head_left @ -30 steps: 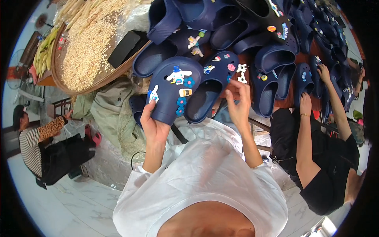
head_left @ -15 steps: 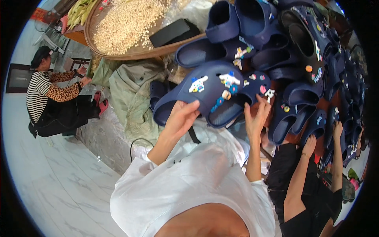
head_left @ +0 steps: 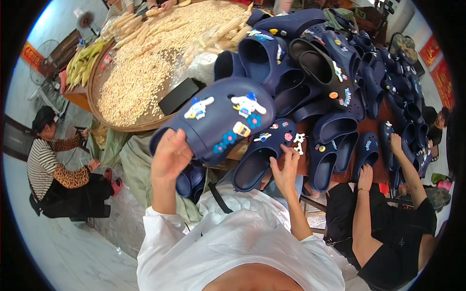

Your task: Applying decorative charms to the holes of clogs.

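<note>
My left hand (head_left: 170,157) grips a navy clog (head_left: 189,128) by its heel end, thumb over the rim. The clog is raised, its upper turned toward me, with white cartoon charms, blue flower charms and a small yellow-and-white charm on it. Under its toe, a second navy clog (head_left: 248,167) with small coloured charms rests at the table edge. My right hand (head_left: 286,172) holds its right side, thumb by the opening and index finger near the toe. White charms (head_left: 299,144) show just beyond that fingertip; whether they are attached is unclear.
Many clogs cover the brown table (head_left: 381,116), including a black one (head_left: 318,70). A round basket (head_left: 141,127) of corn kernels holds a black box (head_left: 180,97). A co-worker's hands (head_left: 365,177) handle clogs at right. Another person (head_left: 53,169) sits at left.
The view has tilted up, showing more of the basket and table. My left hand has lifted the clog and turned its upper more toward me. My right hand stays at the second clog.
</note>
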Available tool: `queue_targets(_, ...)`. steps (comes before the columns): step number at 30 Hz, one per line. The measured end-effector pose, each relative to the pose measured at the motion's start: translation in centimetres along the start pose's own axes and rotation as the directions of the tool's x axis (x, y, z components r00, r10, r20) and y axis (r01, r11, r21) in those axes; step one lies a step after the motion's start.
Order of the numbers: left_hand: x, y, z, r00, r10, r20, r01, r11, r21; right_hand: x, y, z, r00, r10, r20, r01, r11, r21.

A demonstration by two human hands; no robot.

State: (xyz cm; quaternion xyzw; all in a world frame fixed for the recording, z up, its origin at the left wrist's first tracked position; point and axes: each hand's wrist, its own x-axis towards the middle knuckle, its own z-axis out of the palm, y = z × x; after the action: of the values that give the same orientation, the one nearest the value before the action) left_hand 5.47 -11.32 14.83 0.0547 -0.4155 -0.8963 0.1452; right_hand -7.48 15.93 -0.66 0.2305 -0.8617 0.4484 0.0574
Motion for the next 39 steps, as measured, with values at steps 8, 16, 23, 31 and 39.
queue_targets(8,9.3,3.8,3.5,0.996,-0.073,0.058,0.078,0.992,-0.097,0.1,-0.3,-0.1,1.0,-0.007,0.0,0.007,1.0,-0.004)
queue_targets(16,18.0,4.3,6.5,0.996,0.039,0.083,-0.016,0.965,-0.262,0.3,-0.7,-0.4,1.0,0.002,0.028,-0.002,1.0,0.0)
queue_targets(23,28.0,2.9,11.8,0.981,0.091,0.172,-0.053,0.975,-0.216,-0.1,-0.2,-0.3,0.999,-0.033,0.036,0.034,0.999,-0.015)
queue_targets(31,34.9,-2.0,9.1,0.941,0.258,0.221,-0.317,0.431,0.845,-0.5,-0.2,-0.3,0.999,-0.023,0.047,0.022,1.0,0.007)
queue_targets(39,32.1,-0.7,8.2,0.889,0.285,0.36,-0.34,-0.119,0.933,-0.1,0.5,0.1,0.999,-0.034,0.027,0.035,0.999,-0.015)
